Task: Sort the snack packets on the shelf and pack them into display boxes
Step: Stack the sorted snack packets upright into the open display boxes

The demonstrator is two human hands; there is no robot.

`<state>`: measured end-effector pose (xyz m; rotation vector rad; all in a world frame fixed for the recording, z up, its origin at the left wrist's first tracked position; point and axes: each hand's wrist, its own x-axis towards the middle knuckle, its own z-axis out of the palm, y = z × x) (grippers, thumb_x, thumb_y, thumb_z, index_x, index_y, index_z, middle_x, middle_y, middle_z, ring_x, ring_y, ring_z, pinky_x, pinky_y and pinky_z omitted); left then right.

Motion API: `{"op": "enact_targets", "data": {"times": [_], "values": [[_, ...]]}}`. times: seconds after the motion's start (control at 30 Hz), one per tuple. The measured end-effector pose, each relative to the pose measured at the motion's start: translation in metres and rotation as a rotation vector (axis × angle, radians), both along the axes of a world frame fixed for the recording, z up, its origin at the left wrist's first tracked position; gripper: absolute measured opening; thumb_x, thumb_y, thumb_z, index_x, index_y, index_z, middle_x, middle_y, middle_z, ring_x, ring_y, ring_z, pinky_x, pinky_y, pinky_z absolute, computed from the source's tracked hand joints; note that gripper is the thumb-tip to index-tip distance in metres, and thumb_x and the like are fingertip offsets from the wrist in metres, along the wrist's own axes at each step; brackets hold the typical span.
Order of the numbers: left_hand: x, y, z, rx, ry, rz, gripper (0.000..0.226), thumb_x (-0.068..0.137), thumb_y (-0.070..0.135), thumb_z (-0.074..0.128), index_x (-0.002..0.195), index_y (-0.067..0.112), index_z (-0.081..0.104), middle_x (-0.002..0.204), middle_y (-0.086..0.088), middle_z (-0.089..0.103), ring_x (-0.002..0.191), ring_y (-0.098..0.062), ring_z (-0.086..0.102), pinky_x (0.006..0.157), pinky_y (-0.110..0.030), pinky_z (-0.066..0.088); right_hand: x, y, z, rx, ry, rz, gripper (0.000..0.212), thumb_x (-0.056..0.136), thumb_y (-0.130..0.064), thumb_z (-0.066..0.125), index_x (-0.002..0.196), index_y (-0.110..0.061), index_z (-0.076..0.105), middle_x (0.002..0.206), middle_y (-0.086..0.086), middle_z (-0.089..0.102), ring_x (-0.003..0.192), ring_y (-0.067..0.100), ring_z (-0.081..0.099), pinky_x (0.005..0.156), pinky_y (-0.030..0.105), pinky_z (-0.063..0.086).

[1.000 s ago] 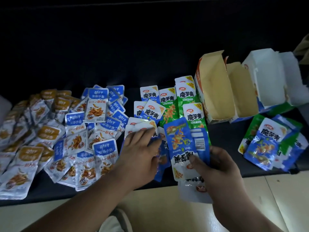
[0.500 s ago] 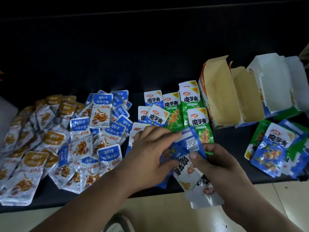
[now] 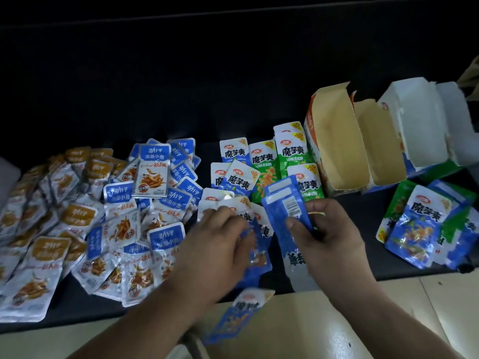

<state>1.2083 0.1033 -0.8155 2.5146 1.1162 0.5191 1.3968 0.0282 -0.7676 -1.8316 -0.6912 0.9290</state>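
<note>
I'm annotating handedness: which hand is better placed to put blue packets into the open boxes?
Right, probably. The right hand grips blue packets and is nearer the open display boxes; the left hand rests on loose packets farther left.

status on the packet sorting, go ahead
Right hand gripping blue packet stack. Left hand on loose blue packets, grip unclear. Display boxes open, look empty. One blurred packet past shelf edge.
</note>
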Motion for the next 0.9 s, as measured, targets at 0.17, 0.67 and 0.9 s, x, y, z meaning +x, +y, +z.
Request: {"op": "enact_targets", "data": {"times": [0.17,0.67,0.9], "values": [[-0.009,-0.036,-0.026,-0.039,0.249,-0.187,0.062,0.071,0.057,0.079,0.124,0.033,0.061,0.117,0.009,0.053,0.106,-0.018,0.057,0.085,-0.038,0.056,0.005,-0.01,-0.023,-0.081,0.021,-0.112,0.017,0.089,-0.026,0.078,0.097,-0.027,0.063,0.078,-0.007,0.074,0.058,0.004,0.065,0.059,0.033,0.054],[-0.008,-0.128,-0.091,-0.456,0.38,0.026,0.055,0.088,0.05,0.059,0.139,0.033,0.053,0.143,0.0,0.055,0.126,-0.031,0.055,0.101,-0.043,0.052,0.016,-0.075,-0.052,-0.109,-0.12,-0.051,0.042,0.091,-0.017,0.076,0.124,-0.034,0.058,0.096,-0.013,0.077,0.084,0.004,0.073,0.076,0.035,0.06],[-0.007,-0.116,-0.114,-0.452,0.594,0.033,0.08,0.088,0.047,0.073,0.152,0.037,0.027,0.15,0.002,0.048,0.133,-0.029,0.047,0.105,-0.04,0.041,0.016,-0.082,-0.059,-0.144,-0.326,0.063,0.046,0.094,-0.028,0.071,0.134,-0.038,0.051,0.095,-0.027,0.065,0.083,-0.004,0.063,0.065,0.01,0.044]]}}
